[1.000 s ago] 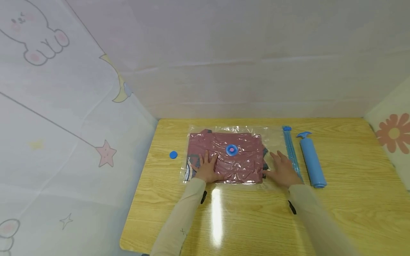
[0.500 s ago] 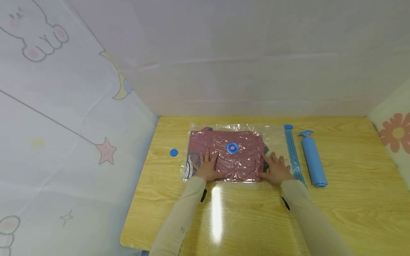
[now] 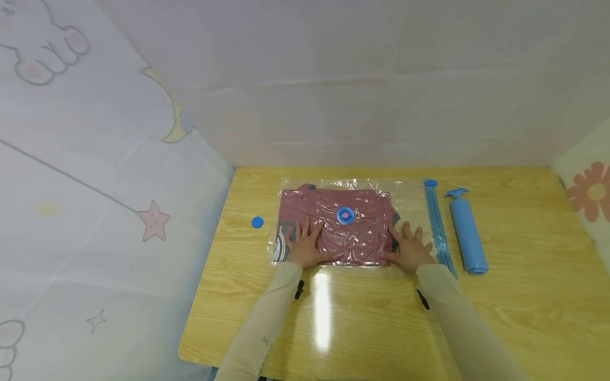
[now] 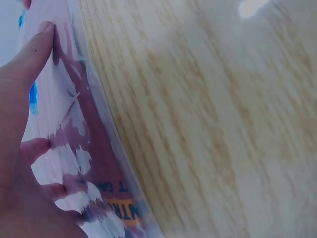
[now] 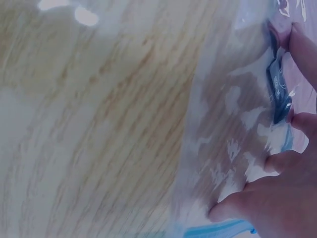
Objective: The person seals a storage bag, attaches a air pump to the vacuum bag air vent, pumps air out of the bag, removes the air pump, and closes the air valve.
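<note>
A clear vacuum storage bag (image 3: 410, 198) lies flat on the table with a folded dark-pink garment (image 3: 333, 203) inside. Its round blue valve (image 3: 345, 215) faces up, uncapped. My left hand (image 3: 305, 248) rests with spread fingers on the bag's near left part, over the garment. At the near right edge of the garment, my right hand (image 3: 411, 251) touches the plastic, fingers spread. In the right wrist view its fingertips (image 5: 218, 212) press on the film beside a dark patch of cloth. A blue zip strip with slider (image 3: 431, 183) runs along the bag's right end.
To the right of the bag lies a blue hand pump (image 3: 467, 233) with a T-shaped handle. A small round blue cap (image 3: 257, 222) sits left of the bag. The wooden table (image 3: 371, 328) meets printed cloth walls at the back and left.
My right hand has moved left from the bag's bare plastic to the garment's right edge and settled there. The left hand has stayed on the bag. The head view has tilted slightly.
</note>
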Action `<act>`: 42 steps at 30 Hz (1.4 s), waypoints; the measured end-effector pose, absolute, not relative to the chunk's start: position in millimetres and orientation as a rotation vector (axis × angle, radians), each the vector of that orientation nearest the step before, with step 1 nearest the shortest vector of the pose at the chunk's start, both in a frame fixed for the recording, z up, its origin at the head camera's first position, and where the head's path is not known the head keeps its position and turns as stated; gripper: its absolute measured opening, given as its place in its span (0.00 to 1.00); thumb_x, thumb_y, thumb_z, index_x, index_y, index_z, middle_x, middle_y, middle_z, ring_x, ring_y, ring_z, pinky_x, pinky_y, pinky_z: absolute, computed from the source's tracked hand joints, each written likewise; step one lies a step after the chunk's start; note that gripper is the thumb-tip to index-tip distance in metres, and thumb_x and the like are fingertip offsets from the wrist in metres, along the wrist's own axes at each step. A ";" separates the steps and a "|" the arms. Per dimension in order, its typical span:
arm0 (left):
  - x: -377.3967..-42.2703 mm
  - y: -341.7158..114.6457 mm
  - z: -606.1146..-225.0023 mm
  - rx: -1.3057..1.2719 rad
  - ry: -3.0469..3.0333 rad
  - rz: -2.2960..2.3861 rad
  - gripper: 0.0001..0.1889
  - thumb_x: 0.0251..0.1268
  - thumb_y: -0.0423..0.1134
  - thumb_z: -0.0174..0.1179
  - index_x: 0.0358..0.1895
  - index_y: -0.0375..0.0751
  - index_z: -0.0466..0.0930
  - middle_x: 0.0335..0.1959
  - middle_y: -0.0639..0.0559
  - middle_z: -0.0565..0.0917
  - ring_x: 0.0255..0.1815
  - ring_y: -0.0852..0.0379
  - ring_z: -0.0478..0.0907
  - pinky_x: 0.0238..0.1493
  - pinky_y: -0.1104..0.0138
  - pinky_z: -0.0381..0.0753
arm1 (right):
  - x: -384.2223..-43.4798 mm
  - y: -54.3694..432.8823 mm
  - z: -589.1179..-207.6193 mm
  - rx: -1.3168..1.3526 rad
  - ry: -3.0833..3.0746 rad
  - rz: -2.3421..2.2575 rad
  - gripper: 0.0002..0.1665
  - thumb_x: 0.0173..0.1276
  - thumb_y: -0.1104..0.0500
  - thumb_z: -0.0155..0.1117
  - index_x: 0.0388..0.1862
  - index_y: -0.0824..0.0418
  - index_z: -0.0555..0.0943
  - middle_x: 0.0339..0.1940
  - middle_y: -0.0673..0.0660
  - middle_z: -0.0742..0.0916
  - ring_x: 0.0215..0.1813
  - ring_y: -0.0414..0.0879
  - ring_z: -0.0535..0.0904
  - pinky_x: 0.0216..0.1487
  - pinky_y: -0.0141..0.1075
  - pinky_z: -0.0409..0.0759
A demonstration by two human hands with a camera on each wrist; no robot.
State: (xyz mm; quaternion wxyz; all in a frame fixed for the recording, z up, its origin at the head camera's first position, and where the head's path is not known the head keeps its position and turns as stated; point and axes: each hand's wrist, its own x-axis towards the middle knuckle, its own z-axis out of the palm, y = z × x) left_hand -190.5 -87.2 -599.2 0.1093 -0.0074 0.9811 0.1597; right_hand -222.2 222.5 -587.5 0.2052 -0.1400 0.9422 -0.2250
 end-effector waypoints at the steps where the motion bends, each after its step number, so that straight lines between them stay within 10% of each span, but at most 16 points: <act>1: -189.5 -87.8 -598.0 -0.016 2.885 0.469 0.58 0.40 0.77 0.62 0.77 0.70 0.42 0.80 0.49 0.34 0.79 0.37 0.29 0.68 0.29 0.36 | -221.6 222.2 -587.2 -0.391 2.629 -0.626 0.57 0.62 0.34 0.62 0.79 0.56 0.46 0.76 0.76 0.42 0.72 0.82 0.32 0.58 0.82 0.37; 16: -192.1 -144.7 -572.7 -0.192 3.202 0.557 0.19 0.68 0.45 0.56 0.56 0.39 0.76 0.63 0.39 0.72 0.63 0.40 0.71 0.61 0.47 0.72 | -213.6 215.5 -583.2 -0.392 2.627 -0.627 0.56 0.63 0.36 0.63 0.79 0.57 0.47 0.76 0.76 0.43 0.72 0.82 0.32 0.58 0.82 0.38; 27: -180.5 -205.7 -576.8 -0.558 3.177 0.503 0.28 0.73 0.41 0.46 0.71 0.33 0.57 0.74 0.30 0.55 0.77 0.33 0.48 0.71 0.39 0.58 | -211.9 216.2 -583.6 -0.392 2.644 -0.625 0.55 0.62 0.36 0.63 0.78 0.57 0.49 0.76 0.76 0.44 0.73 0.81 0.33 0.59 0.82 0.38; 42: -183.4 -210.5 -580.3 -0.649 3.004 0.432 0.26 0.77 0.42 0.36 0.77 0.55 0.52 0.77 0.33 0.49 0.76 0.28 0.46 0.65 0.29 0.55 | -208.7 218.5 -580.5 -0.380 2.643 -0.647 0.56 0.62 0.35 0.63 0.79 0.56 0.48 0.77 0.75 0.44 0.73 0.79 0.32 0.59 0.82 0.38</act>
